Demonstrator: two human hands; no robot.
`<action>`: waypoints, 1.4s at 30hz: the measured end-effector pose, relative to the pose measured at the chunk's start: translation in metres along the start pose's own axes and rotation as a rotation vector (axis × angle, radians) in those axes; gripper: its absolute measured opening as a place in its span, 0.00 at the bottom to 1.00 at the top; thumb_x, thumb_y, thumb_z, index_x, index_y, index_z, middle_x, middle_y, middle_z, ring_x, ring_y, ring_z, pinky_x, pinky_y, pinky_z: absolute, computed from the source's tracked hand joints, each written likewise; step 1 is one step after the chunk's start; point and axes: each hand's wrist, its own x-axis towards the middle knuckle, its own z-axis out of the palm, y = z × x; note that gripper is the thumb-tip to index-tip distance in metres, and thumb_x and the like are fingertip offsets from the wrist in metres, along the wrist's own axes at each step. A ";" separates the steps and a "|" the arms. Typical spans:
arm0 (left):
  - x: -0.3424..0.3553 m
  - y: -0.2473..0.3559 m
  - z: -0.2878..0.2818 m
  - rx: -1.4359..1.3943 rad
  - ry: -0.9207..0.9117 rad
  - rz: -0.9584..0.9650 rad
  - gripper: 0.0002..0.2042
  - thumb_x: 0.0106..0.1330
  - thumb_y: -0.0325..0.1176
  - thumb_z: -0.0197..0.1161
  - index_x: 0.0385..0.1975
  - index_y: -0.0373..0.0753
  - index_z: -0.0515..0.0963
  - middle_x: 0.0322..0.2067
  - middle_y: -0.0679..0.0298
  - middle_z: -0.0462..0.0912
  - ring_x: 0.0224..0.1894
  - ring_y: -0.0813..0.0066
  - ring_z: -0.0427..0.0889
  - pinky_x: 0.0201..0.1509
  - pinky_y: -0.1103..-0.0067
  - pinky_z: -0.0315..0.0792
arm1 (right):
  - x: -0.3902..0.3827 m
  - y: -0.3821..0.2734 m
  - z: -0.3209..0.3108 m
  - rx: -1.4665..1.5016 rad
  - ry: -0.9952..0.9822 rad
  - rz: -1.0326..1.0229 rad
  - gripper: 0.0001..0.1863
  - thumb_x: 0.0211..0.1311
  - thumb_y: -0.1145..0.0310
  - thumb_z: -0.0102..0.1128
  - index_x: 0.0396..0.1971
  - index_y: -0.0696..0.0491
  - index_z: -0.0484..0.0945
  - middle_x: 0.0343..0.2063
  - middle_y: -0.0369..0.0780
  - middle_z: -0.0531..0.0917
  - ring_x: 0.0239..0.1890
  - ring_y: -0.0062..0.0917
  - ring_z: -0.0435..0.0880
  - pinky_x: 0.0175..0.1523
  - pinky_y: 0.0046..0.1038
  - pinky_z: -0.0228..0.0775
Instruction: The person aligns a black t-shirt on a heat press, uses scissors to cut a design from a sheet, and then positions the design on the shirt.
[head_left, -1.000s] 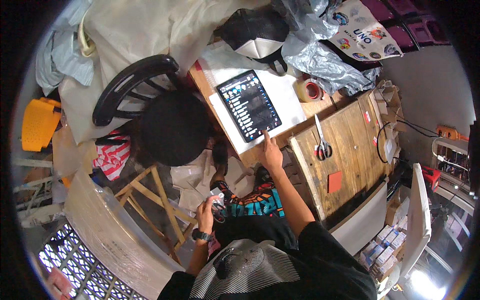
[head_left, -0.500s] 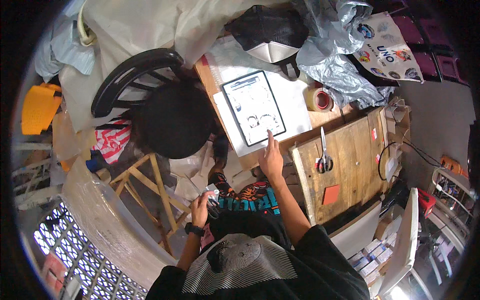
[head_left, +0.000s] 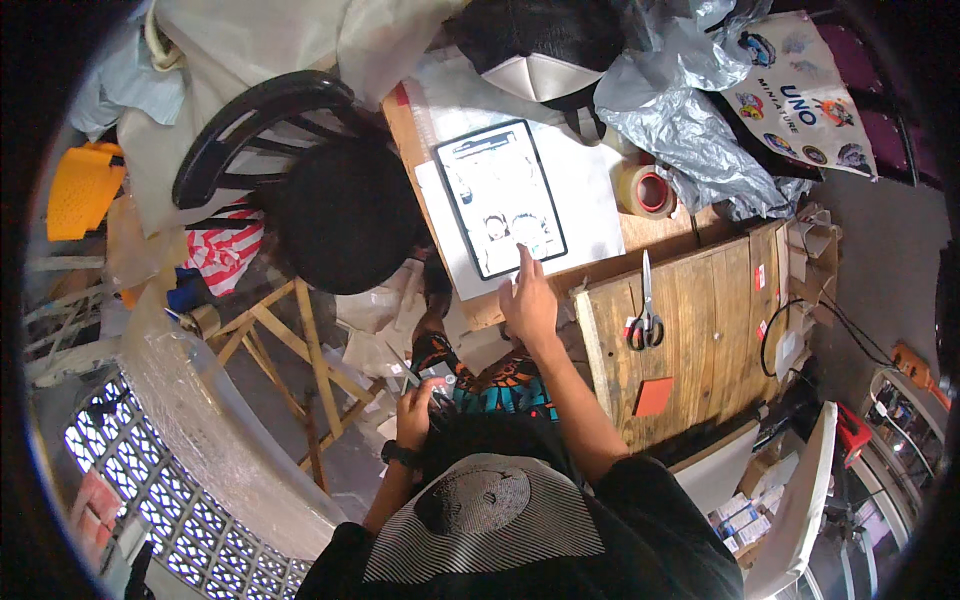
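Note:
My right hand (head_left: 530, 295) has its index finger extended to the lower part of a tablet (head_left: 495, 190), whose screen shows pale line images; the tablet lies on white board (head_left: 590, 225). My left hand (head_left: 415, 410), low at centre, is closed on what look like dark-handled scissors (head_left: 408, 370) and a small clear item, partly hidden. On a plank panel (head_left: 715, 380) to the right lie other black-handled scissors (head_left: 646, 325) and a red-orange square (head_left: 654, 396). A tape roll (head_left: 646, 188) sits right of the tablet.
A black chair (head_left: 345, 220) stands left of the table. A wooden frame (head_left: 305, 350) and wrapped sheet (head_left: 230, 440) are lower left. A black bag (head_left: 530, 40), grey plastic (head_left: 680, 140) and printed sheet (head_left: 795, 100) lie at the top. Boxes (head_left: 745, 520) are lower right.
The tablet's screen went from a dark list to white pages with line images. My right fingertip has moved slightly up and left on the screen. The view has shifted a little.

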 end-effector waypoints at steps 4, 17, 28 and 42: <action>0.009 0.008 -0.008 -0.124 -0.064 -0.235 0.18 0.77 0.38 0.42 0.45 0.41 0.82 0.31 0.63 0.80 0.36 0.74 0.77 0.46 0.77 0.70 | 0.064 -0.009 -0.003 -0.176 0.059 -0.090 0.32 0.59 0.67 0.58 0.65 0.51 0.64 0.38 0.49 0.77 0.36 0.43 0.81 0.40 0.42 0.75; -0.001 -0.024 -0.061 -0.486 0.086 -0.283 0.16 0.74 0.39 0.51 0.45 0.35 0.82 0.30 0.66 0.82 0.31 0.80 0.80 0.35 0.84 0.72 | 0.139 -0.054 0.009 -0.462 0.038 -0.099 0.36 0.61 0.57 0.57 0.69 0.47 0.60 0.45 0.52 0.77 0.47 0.46 0.81 0.46 0.42 0.77; 0.010 -0.025 -0.061 -0.143 0.085 -0.013 0.17 0.74 0.38 0.48 0.46 0.34 0.81 0.35 0.62 0.84 0.32 0.78 0.82 0.38 0.81 0.75 | 0.064 -0.041 -0.027 -0.121 0.091 -0.010 0.30 0.64 0.60 0.60 0.62 0.56 0.65 0.44 0.54 0.79 0.47 0.47 0.80 0.47 0.41 0.74; 0.023 -0.006 -0.038 0.031 -0.079 0.020 0.18 0.74 0.42 0.49 0.44 0.35 0.82 0.29 0.62 0.84 0.29 0.78 0.80 0.34 0.81 0.73 | 0.022 -0.035 -0.004 -0.126 0.017 -0.064 0.32 0.60 0.62 0.60 0.64 0.49 0.65 0.39 0.52 0.77 0.38 0.48 0.81 0.41 0.44 0.75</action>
